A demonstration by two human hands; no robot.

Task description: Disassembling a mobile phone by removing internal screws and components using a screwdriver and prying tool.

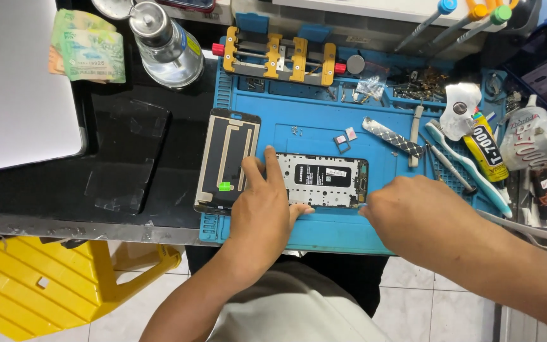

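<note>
Where fingers (273,166) overlap: opened phone's (324,179) hidden edge.

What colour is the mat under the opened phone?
Blue: the work mat under the opened phone shows clearly in the head view.

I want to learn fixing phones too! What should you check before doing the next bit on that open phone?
1. Left hand pins the open phone flat: ok.
2. Right hand at the phone's right end: ok; what its fingers hold, cannot tell.
3. Phone lies fully on the blue mat: ok.
4. Detached screen panel lies apart on the left: ok.
5. Tiny loose screws lie close by the phone: not ok.
</note>
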